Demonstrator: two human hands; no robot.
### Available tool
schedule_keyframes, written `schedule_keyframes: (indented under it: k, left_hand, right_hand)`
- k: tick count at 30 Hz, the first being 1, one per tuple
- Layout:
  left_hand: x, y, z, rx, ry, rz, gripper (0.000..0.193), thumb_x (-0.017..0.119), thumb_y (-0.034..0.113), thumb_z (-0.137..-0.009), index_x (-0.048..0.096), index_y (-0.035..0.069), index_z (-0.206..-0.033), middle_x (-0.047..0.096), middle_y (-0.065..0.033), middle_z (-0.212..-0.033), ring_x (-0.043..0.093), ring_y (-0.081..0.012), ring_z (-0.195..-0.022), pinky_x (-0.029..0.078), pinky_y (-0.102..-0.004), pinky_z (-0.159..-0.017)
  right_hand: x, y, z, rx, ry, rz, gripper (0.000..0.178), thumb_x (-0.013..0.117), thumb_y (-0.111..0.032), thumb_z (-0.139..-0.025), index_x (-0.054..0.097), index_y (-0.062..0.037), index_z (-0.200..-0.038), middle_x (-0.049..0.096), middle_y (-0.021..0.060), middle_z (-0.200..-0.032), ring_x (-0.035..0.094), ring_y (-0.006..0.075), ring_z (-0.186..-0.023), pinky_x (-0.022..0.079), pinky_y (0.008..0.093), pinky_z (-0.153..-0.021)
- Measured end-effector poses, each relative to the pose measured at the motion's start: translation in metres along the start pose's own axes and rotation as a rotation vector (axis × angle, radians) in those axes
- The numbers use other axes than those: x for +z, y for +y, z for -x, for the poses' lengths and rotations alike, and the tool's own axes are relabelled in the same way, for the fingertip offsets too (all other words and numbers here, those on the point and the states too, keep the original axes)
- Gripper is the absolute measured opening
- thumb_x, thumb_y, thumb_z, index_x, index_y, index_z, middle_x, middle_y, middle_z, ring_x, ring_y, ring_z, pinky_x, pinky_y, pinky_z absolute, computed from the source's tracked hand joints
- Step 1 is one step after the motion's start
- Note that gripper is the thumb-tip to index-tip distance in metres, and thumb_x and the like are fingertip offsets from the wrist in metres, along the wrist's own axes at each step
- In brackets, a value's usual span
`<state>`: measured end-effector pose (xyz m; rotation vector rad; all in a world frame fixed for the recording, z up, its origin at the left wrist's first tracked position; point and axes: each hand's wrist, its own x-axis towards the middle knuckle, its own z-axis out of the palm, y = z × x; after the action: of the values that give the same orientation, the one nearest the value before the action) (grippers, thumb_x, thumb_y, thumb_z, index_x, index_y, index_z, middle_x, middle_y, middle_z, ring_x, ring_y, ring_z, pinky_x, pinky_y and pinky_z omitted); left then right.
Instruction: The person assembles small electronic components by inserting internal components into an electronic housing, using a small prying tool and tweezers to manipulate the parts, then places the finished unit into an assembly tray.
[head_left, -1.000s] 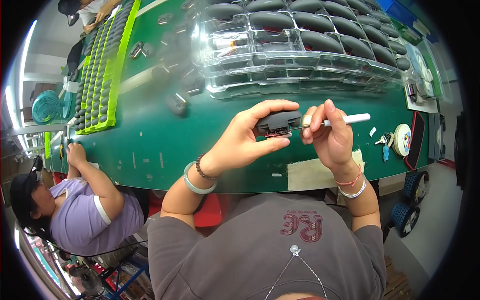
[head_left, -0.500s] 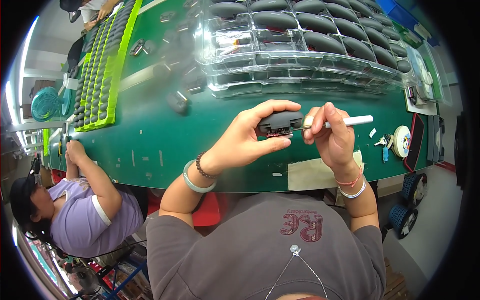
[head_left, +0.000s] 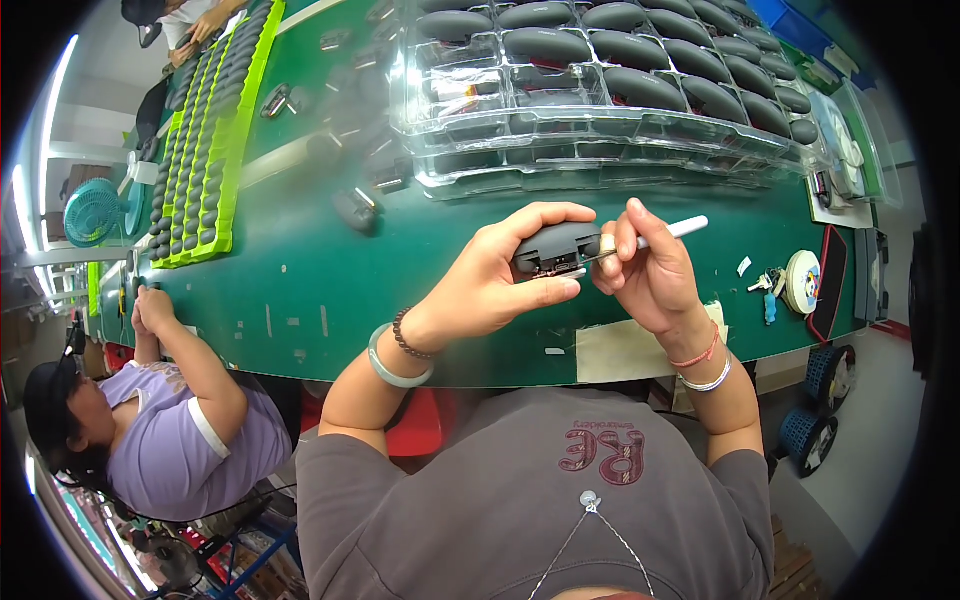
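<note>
At the far left, we see a co-worker in a light purple shirt (head_left: 190, 440), seated at the green desk (head_left: 265, 290), and behind this person's hands a lime-green rack (head_left: 243, 130) with dark rounded pieces in rows. More to the right, a few dark loose parts (head_left: 357, 210) lie on the desk, well apart from our hands. Our left hand (head_left: 490, 268) holds a dark rounded device (head_left: 555, 242), raised above the desk, with fingers over its top and thumb under it. The long axis of the device goes roughly from left to right, and its side with small parts faces toward us. Just to the right, our right hand (head_left: 655, 275) pinches a thin tool with a white handle (head_left: 688, 227); the tool slants, handle up to the right, metal tip down to the left, at the device's right end. Whether the tip touches it, we cannot tell. The clear trays (head_left: 600, 150) stand beyond both hands, with a strip of desk between. The near desk edge runs below the wrists, beside a beige sheet (head_left: 620, 352); keys (head_left: 770, 280) and a round whitish item (head_left: 803, 280) lie farther right.
</note>
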<state>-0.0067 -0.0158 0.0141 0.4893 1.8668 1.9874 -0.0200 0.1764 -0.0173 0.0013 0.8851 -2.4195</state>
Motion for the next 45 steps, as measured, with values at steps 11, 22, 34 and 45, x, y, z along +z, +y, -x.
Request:
schedule_keyframes:
  k: [11, 22, 34, 45]
  left_hand:
    - [-0.002, -0.001, -0.003, -0.105, 0.034, 0.095, 0.050, 0.065, 0.003, -0.072, 0.044, 0.000, -0.118, 0.055, -0.0054, -0.100, 0.054, -0.0093, -0.085, 0.049, -0.0237, -0.069]
    - [-0.001, -0.001, -0.003, -0.119, 0.053, 0.138, 0.051, 0.066, 0.002, -0.072, 0.044, 0.002, -0.118, 0.053, -0.0040, -0.099, 0.054, -0.0083, -0.082, 0.051, -0.0235, -0.067]
    - [-0.003, -0.002, -0.001, -0.051, 0.042, 0.048, 0.051, 0.067, 0.003, -0.070, 0.046, 0.002, -0.117, 0.053, -0.0038, -0.099, 0.052, -0.0085, -0.086, 0.046, -0.0228, -0.074]
    - [-0.096, 0.059, 0.046, -0.029, 0.310, -0.356, 0.048, 0.070, 0.012, -0.066, 0.047, 0.002, -0.107, 0.054, -0.0039, -0.094, 0.052, -0.0080, -0.082, 0.044, -0.0198, -0.068]
  right_hand:
    - [0.010, -0.001, 0.001, -0.069, 0.139, 0.084, 0.043, 0.036, -0.031, -0.093, 0.050, -0.0023, -0.065, 0.052, 0.0100, -0.063, 0.049, 0.0152, -0.052, 0.042, 0.0267, -0.051]
    - [0.011, -0.005, 0.009, -0.262, 0.103, 0.317, 0.047, 0.036, -0.032, -0.093, 0.053, 0.0015, -0.064, 0.052, 0.0115, -0.065, 0.050, 0.0165, -0.056, 0.042, 0.0251, -0.051]
    - [0.016, -0.005, 0.007, -0.315, 0.066, 0.448, 0.047, 0.036, -0.029, -0.093, 0.052, 0.0025, -0.062, 0.052, 0.0119, -0.066, 0.050, 0.0165, -0.057, 0.041, 0.0250, -0.051]
    - [0.012, -0.013, 0.008, -0.354, 0.128, 0.197, 0.045, 0.032, -0.029, -0.094, 0.048, -0.0016, -0.062, 0.049, 0.0104, -0.059, 0.047, 0.0163, -0.051, 0.040, 0.0257, -0.048]
